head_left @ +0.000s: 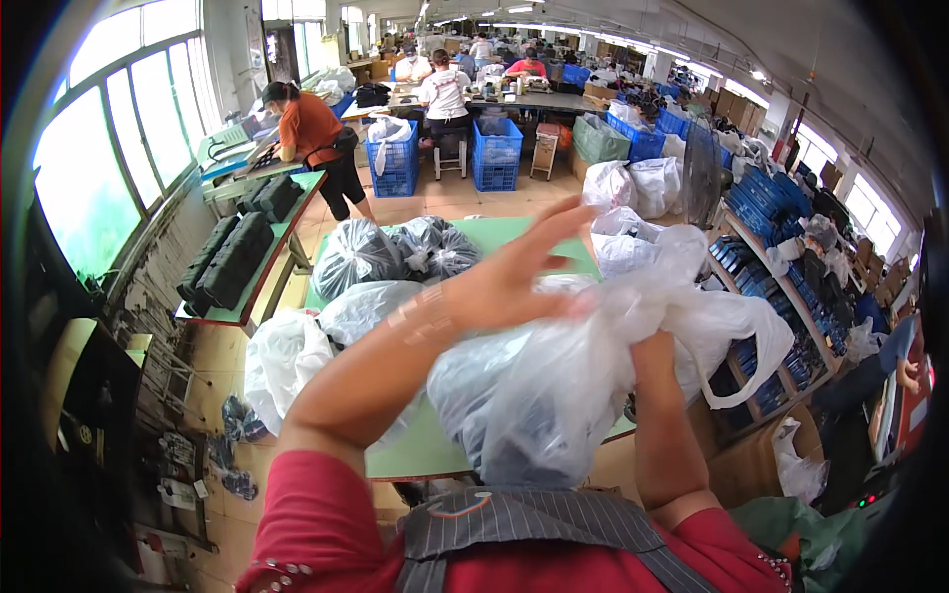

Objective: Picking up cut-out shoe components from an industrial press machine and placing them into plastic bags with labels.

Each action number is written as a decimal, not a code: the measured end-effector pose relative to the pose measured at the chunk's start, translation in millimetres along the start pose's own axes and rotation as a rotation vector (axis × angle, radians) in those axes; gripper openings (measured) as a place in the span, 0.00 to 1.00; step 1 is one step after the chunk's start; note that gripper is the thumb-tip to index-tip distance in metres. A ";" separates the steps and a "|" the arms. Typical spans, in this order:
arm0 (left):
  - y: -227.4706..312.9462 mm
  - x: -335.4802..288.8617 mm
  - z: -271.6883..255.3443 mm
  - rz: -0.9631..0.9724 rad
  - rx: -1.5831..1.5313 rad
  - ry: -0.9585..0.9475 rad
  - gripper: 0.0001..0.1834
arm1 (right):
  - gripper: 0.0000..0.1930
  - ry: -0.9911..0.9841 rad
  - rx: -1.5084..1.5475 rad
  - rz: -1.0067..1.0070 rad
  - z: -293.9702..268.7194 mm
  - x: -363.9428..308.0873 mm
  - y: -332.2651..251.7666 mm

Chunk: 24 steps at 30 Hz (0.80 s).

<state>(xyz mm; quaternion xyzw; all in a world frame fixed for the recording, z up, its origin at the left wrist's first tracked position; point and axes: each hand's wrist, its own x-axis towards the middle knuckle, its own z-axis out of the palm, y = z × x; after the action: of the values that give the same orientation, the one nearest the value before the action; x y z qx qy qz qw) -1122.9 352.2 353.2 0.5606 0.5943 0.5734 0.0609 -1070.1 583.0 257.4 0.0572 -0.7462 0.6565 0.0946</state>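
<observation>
A large clear plastic bag (529, 395) full of something dark or greyish stands right in front of me, on the near edge of a green table (420, 447). Its gathered neck bunches around my right hand (650, 346), which grips it; the plastic partly covers those fingers. Loose plastic and a looped handle hang off to the right. Raised over the bag, my left hand (524, 272) has its fingers spread and slightly blurred. The thumb side comes close to the gathered plastic, and whether it touches cannot be made out.
Other filled bags (358, 252) crowd the table's far side. Black bundles (229, 259) lie on a side table at left, near a person in orange (308, 124). Blue crates (496, 156) stand ahead. A loaded rack (766, 287) and a cardboard box (746, 469) are at right.
</observation>
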 end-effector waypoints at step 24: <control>-16.9 -80.9 75.1 -0.247 0.490 -0.033 0.10 | 0.34 -0.624 -1.266 -0.725 39.7 -60.2 -77.1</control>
<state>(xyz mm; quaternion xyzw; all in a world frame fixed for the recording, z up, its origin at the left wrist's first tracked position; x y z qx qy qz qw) -1049.7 343.5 269.2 0.4913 0.7779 0.3917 0.0026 -997.9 531.3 314.3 0.4133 -0.9046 -0.0106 0.1035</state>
